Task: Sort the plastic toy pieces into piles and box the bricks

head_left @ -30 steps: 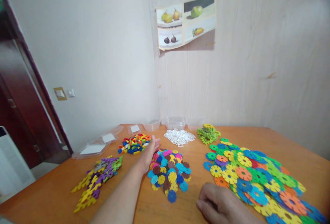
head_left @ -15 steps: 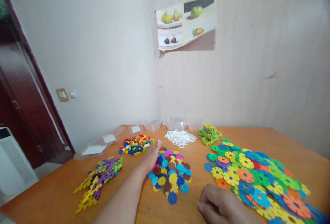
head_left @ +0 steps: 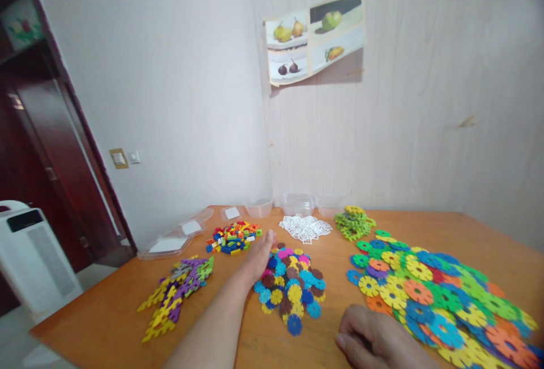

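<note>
The left hand [head_left: 260,254] lies flat with fingers loosely extended, its palm resting on the near-left edge of the heap of small multicoloured plastic flower discs [head_left: 291,287], while the right hand [head_left: 374,339] rests knuckles-up on the orange-brown wooden table [head_left: 106,323], fingers curled under and holding nothing visible. A pile of tiny bright bricks [head_left: 233,237], white lattice pieces [head_left: 305,227] and large colourful gear-like discs [head_left: 429,292] lie around, below a fruit poster [head_left: 314,35] on the pale wall. The right fingertips are hidden, its wrist cut off.
</note>
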A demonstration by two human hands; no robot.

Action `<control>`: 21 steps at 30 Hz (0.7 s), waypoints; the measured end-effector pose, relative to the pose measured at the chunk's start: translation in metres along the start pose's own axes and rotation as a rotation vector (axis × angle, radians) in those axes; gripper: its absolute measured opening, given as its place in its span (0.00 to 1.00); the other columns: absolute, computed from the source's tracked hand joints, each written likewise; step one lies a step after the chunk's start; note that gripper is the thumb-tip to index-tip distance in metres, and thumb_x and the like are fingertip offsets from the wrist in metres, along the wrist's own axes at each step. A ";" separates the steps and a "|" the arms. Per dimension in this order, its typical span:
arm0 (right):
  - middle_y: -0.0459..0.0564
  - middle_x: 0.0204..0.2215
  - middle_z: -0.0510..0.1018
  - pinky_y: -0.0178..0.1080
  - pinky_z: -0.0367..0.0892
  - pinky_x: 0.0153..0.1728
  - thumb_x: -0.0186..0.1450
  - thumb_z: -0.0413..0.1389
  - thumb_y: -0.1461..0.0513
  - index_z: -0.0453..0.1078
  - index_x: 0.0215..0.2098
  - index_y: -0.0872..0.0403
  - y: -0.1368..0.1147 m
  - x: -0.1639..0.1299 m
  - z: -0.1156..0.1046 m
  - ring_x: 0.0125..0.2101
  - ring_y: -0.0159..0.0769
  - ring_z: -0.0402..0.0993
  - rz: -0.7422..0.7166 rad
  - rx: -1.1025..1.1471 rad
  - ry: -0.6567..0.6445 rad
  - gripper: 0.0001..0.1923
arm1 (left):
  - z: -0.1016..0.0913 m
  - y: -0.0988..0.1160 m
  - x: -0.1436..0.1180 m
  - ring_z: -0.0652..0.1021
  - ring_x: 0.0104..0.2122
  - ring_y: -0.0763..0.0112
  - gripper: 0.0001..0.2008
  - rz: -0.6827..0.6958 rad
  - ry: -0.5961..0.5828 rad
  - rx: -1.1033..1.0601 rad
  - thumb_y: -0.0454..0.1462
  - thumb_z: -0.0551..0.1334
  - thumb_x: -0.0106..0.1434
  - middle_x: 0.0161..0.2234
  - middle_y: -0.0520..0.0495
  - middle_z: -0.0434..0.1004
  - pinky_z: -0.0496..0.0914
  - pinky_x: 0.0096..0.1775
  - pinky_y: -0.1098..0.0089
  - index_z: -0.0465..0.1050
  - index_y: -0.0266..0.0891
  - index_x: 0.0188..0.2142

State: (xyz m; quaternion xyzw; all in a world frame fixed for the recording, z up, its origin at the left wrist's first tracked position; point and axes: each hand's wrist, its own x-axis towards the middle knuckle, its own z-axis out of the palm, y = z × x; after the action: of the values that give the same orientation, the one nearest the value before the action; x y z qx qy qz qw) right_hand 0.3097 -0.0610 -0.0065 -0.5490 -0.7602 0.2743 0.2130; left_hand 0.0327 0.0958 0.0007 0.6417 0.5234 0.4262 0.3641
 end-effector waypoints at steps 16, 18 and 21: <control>0.47 0.28 0.79 0.31 0.63 0.31 0.63 0.54 0.60 0.73 0.30 0.53 -0.017 0.001 -0.004 0.29 0.33 0.72 0.012 -0.052 0.031 0.07 | -0.001 0.000 0.003 0.72 0.59 0.53 0.40 0.011 0.003 0.090 0.62 0.46 0.64 0.55 0.35 0.76 0.59 0.62 0.58 0.72 0.35 0.57; 0.46 0.28 0.79 0.31 0.63 0.31 0.64 0.54 0.60 0.72 0.30 0.53 -0.014 0.001 -0.003 0.29 0.32 0.72 0.000 -0.049 0.038 0.08 | -0.001 0.001 0.003 0.72 0.59 0.54 0.39 0.019 0.013 0.068 0.63 0.47 0.64 0.56 0.36 0.76 0.60 0.62 0.58 0.72 0.35 0.57; 0.47 0.28 0.79 0.31 0.62 0.30 0.64 0.54 0.60 0.73 0.30 0.53 -0.014 0.001 -0.003 0.29 0.33 0.73 0.016 -0.050 0.027 0.08 | 0.000 0.002 0.002 0.73 0.58 0.53 0.39 0.009 0.018 0.023 0.63 0.48 0.63 0.54 0.35 0.77 0.61 0.61 0.57 0.73 0.35 0.55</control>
State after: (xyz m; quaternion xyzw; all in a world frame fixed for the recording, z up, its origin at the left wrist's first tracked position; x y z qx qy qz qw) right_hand 0.3014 -0.0630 0.0047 -0.5640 -0.7594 0.2494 0.2073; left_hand 0.0335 0.0974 0.0028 0.6441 0.5289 0.4277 0.3500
